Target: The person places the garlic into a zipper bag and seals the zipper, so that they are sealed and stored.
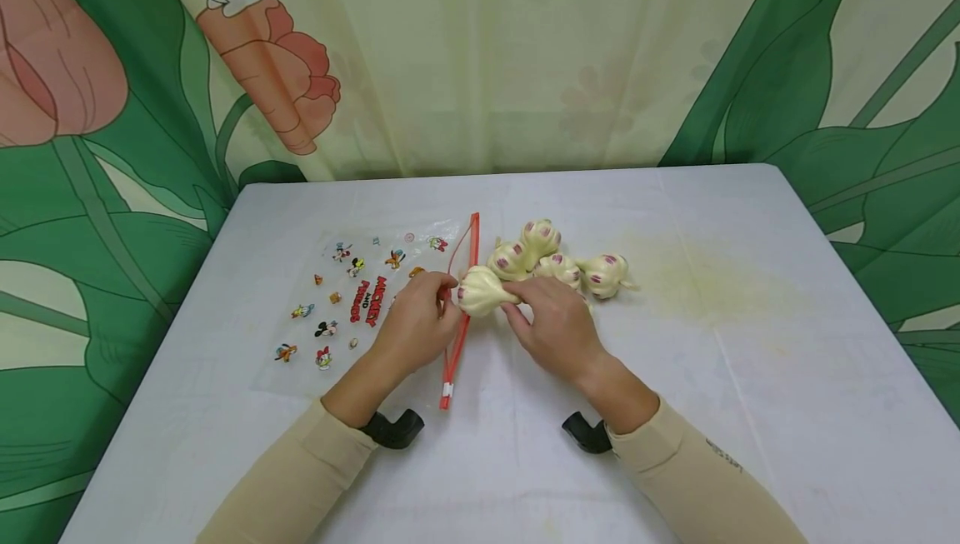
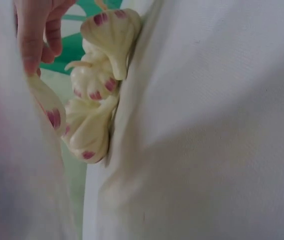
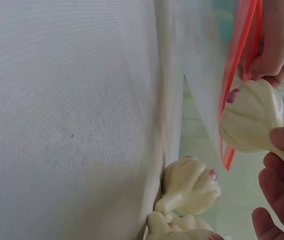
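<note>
My right hand (image 1: 558,323) pinches a garlic bulb (image 1: 482,291) by its stem, with thumb and fingertips. The bulb is cream with purple patches, and its round end points left, right at the bag's mouth. My left hand (image 1: 420,319) grips the red zip edge (image 1: 456,352) of a clear plastic bag (image 1: 300,377) printed with cartoon figures. In the right wrist view the zip's two red strips (image 3: 230,75) stand apart, with the bulb (image 3: 251,117) between the hands. The bag wall (image 2: 22,160) covers part of the bulb in the left wrist view.
Several more garlic bulbs (image 1: 542,240) lie bunched just beyond my right hand, one bulb (image 1: 604,275) at their right end. A white cloth (image 1: 750,411) covers the table. Behind the far edge hangs a curtain (image 1: 487,61) with leaves and flowers.
</note>
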### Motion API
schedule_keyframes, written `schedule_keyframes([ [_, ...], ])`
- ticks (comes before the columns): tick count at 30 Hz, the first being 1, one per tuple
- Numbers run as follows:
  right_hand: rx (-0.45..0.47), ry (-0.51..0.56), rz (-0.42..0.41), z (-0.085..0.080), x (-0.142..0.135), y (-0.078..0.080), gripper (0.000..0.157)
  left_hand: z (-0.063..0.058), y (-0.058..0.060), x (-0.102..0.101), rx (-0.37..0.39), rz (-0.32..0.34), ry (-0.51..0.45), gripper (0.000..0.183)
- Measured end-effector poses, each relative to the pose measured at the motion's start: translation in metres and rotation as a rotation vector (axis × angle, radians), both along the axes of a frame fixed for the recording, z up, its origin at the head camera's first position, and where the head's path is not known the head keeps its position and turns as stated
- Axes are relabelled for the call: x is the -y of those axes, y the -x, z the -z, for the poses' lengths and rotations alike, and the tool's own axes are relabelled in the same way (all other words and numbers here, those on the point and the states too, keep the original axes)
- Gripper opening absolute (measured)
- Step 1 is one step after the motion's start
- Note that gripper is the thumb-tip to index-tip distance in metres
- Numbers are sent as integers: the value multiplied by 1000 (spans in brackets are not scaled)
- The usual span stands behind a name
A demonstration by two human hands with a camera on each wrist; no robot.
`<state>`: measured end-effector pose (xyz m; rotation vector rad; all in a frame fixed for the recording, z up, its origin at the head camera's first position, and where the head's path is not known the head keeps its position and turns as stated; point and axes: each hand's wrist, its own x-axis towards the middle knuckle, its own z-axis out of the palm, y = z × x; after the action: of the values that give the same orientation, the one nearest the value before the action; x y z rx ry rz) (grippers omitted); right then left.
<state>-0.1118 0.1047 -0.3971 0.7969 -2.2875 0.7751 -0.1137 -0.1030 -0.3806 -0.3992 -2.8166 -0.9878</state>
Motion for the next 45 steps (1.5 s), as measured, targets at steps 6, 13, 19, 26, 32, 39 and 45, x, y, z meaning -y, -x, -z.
schedule_keyframes([
  [6, 14, -1, -3, -2, 2, -1, 26, -1, -2, -1, -18, 8, -3, 25],
  [13, 45, -21, -19, -3, 3, -1, 27, -3, -3, -2, -58, 2, -6, 24],
  [19, 53, -45, -39, -3, 4, -1, 28, -4, -5, -3, -139, -12, -18, 20],
  [26, 50, -54, -63, -4, 6, 0, 26, -6, -5, -2, -263, 17, -16, 17],
  [32, 66, -72, -62, -3, 6, -1, 23, -10, -6, -1, -328, 10, 32, 12],
  [39, 127, -112, -48, 0, 7, -4, 21, -11, -7, 3, -383, 30, 70, 13],
  [45, 160, -144, -35, 2, 8, -7, 20, -11, -6, 8, -469, 25, 32, 17],
])
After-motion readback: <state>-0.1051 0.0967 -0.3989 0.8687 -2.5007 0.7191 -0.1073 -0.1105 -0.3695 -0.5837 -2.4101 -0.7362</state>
